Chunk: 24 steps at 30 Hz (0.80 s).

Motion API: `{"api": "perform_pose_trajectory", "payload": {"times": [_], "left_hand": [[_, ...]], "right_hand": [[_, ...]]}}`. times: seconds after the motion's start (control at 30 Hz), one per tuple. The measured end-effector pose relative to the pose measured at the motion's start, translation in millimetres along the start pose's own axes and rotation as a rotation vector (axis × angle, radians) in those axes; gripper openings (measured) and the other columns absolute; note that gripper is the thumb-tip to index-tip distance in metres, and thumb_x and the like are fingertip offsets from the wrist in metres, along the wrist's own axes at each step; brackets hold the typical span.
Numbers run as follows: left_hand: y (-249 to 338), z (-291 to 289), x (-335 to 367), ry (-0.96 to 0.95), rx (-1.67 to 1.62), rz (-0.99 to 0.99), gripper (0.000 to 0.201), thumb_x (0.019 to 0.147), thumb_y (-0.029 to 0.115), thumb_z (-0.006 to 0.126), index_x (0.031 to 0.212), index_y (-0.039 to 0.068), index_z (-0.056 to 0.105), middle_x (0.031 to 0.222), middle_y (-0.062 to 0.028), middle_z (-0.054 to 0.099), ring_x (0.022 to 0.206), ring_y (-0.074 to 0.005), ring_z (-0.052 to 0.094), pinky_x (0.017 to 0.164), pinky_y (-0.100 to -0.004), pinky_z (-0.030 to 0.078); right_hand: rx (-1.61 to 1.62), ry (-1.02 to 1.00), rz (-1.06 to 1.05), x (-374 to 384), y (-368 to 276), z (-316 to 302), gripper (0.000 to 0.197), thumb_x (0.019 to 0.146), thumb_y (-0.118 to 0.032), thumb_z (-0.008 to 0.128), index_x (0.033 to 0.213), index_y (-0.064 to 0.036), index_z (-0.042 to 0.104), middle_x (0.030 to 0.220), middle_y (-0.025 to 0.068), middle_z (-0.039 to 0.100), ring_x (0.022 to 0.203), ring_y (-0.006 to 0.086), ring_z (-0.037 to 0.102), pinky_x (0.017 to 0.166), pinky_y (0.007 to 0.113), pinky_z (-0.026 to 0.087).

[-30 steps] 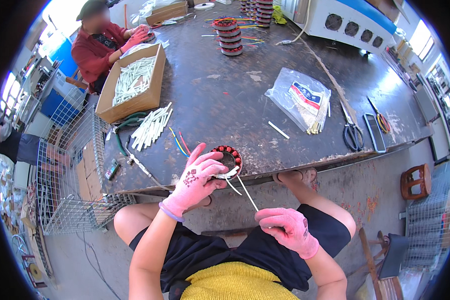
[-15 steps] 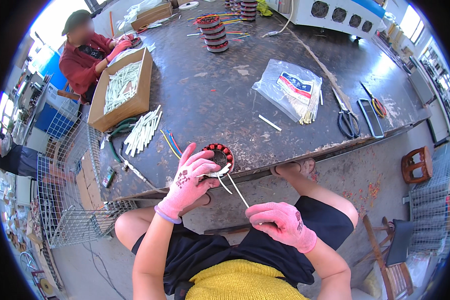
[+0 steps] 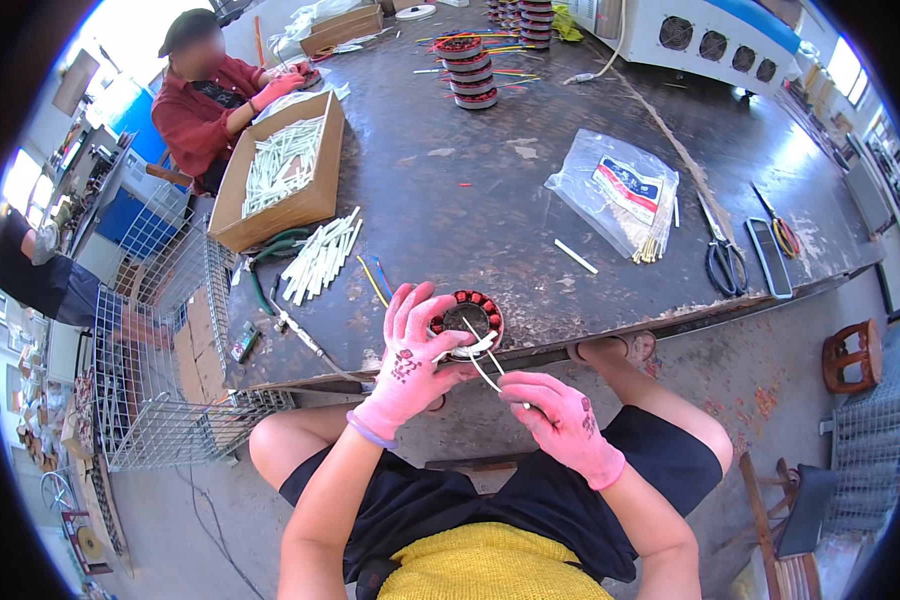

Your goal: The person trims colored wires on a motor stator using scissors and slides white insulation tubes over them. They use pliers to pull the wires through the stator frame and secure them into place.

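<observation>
A ring-shaped motor stator (image 3: 488,303) with red coils stands at the near table edge. My left hand (image 3: 408,372), in a pink glove, is closed on the stator's left and near side, thumb against its rim. White sleeving and a thin white tie (image 3: 484,373) lie across the stator's near rim. My right hand (image 3: 562,425), also gloved in pink, pinches the tie's trailing end just below the stator. Blue and yellow wires (image 3: 374,280) stick out behind my left fingers. The stator's underside is hidden by my left hand.
Loose white tubes (image 3: 322,258) lie beside green-handled pliers (image 3: 262,285) and a cardboard box (image 3: 332,170) of more tubes. Rightward are a plastic bag (image 3: 595,180) of thin ties, scissors (image 3: 726,268) and a phone (image 3: 770,258). Stacked stators (image 3: 471,75) stand farther back; a co-worker (image 3: 205,110) sits left.
My right hand has come closer to the stator, and less of the tie shows between them. The whole view has shifted, so the table appears farther right and slightly lower.
</observation>
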State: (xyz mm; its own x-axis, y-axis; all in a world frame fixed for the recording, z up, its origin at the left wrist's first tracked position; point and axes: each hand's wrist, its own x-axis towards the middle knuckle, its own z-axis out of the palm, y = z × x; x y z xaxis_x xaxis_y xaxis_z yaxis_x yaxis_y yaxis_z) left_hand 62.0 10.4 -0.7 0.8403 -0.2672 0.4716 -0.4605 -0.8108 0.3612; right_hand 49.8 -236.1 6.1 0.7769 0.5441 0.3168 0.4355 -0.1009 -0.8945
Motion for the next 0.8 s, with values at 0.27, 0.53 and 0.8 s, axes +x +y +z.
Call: {"api": "perform_pose_trajectory", "payload": {"times": [0.27, 0.53, 0.8], "left_hand": [[6, 10, 0, 0.02, -0.023, -0.104, 0.043, 0.061, 0.029, 0.088, 0.099, 0.018, 0.073, 0.142, -0.0109, 0.047, 0.141, -0.0412, 0.031, 0.118, -0.0584, 0.02], [7, 15, -5, 0.108, -0.02, -0.099, 0.053, 0.058, 0.026, 0.088, 0.108, 0.021, 0.072, 0.143, -0.0117, 0.045, 0.139, -0.0419, 0.032, 0.116, -0.0595, 0.023], [2, 9, 2, 0.058, -0.062, 0.061, 0.051, 0.064, 0.019, 0.083, 0.114, 0.019, 0.072, 0.118, -0.0033, 0.064, 0.12, -0.027, 0.057, 0.116, -0.0577, 0.028]], "right_hand": [[-0.02, 0.179, -0.064, 31, 29, 21, 0.022, 0.092, -0.004, 0.062, 0.113, -0.0058, 0.068, 0.107, 0.0111, 0.066, 0.092, 0.0259, 0.066, 0.078, 0.034, 0.054], [0.587, 0.051, 0.466, 32, 19, 19, 0.023, 0.098, -0.008, 0.059, 0.119, -0.0031, 0.068, 0.089, 0.0003, 0.067, 0.08, 0.0064, 0.061, 0.068, 0.023, 0.05], [0.569, -0.001, 0.437, 35, 15, 11, 0.022, 0.102, -0.016, 0.055, 0.118, -0.0048, 0.066, 0.091, -0.0031, 0.065, 0.08, 0.0028, 0.056, 0.069, 0.021, 0.048]]}}
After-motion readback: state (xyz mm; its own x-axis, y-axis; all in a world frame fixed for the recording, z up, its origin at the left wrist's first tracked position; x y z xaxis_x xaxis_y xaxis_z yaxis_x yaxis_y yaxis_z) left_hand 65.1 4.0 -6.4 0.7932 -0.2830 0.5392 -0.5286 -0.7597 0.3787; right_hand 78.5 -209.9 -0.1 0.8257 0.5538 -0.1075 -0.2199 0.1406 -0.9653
